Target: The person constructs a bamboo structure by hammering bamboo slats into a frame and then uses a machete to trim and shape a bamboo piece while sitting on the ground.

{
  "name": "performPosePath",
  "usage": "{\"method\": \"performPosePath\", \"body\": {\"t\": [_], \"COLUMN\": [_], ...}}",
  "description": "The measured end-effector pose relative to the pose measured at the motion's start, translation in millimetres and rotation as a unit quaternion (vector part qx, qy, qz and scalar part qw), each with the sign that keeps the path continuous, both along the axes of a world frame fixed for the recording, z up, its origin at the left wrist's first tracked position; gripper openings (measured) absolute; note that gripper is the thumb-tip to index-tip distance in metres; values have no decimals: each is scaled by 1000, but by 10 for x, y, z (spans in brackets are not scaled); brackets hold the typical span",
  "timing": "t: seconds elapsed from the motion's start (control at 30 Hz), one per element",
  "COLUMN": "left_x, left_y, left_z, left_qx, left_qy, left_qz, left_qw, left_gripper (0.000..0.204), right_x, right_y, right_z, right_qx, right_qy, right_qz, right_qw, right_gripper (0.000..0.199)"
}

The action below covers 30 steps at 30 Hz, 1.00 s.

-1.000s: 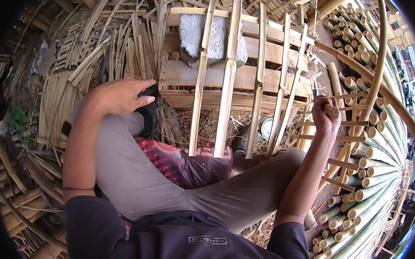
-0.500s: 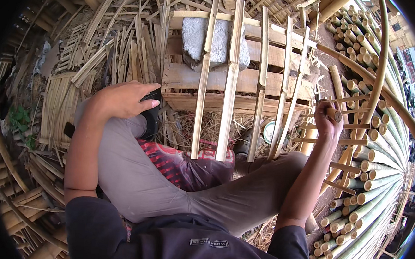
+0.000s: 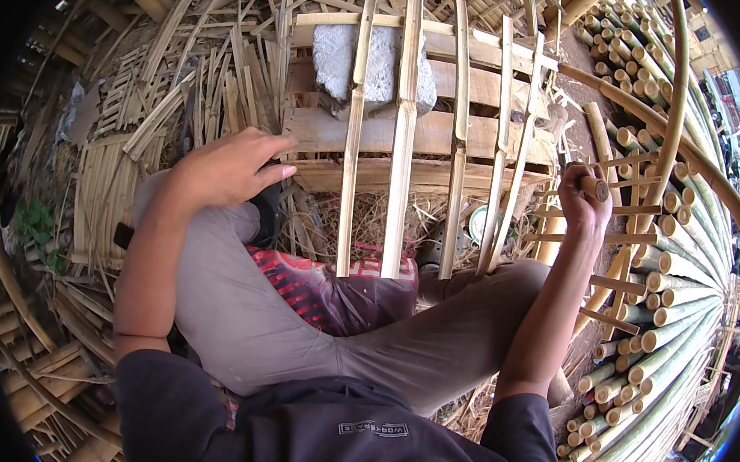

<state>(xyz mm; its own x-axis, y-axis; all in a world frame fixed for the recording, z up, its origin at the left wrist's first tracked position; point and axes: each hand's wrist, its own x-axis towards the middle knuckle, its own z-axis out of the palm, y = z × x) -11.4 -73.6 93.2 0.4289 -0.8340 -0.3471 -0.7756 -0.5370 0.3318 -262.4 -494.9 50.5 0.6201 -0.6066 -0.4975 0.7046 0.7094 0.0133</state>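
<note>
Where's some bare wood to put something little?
On the wide board in front of the stone block: left of the leftmost bamboo strip, by the left hand, and between the second strip and third strip. It's crowded around that block and between the fourth strip and fifth strip.

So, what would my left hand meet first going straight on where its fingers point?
Likely the wooden platform, or, if it passes above that, the leftmost bamboo strip; depth is unclear.

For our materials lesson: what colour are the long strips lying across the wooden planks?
The long strips are pale yellowish tan, clearest in the head view.
</note>
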Motion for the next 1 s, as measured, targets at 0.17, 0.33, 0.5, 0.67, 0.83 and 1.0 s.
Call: {"method": "performPosePath", "body": {"t": [0.17, 0.33, 0.5, 0.67, 0.83, 1.0], "left_x": [-340, -539, -364, -391, -347, -351], "left_y": [-368, -461, -361, -343, -257, -223], "left_z": [-124, -71, -149, -127, -223, -193], "left_qx": [-288, -188, -105, -91, -133, -143], "left_qy": [-76, 6, 15, 49, 43, 54], "left_qz": [-176, -207, -172, -159, -165, -163], "left_qw": [938, 960, 979, 982, 976, 975], "left_gripper": [60, 60, 52, 49, 49, 48], "right_x": [18, -9, -46, -84, -26, 11], "right_y": [9, -13, -21, -81, -61, -37], "right_z": [-23, -11, -48, -81, -64, -59], "right_qx": [-4, 19, 1, -18, -6, -2], "right_qy": [-2, -5, -5, -13, -16, 0], "right_qz": [6, 17, 13, 11, 15, 20], "right_qw": [1000, 1000, 1000, 1000, 1000, 1000], "right_gripper": [19, 19, 18, 18, 17, 18]}}
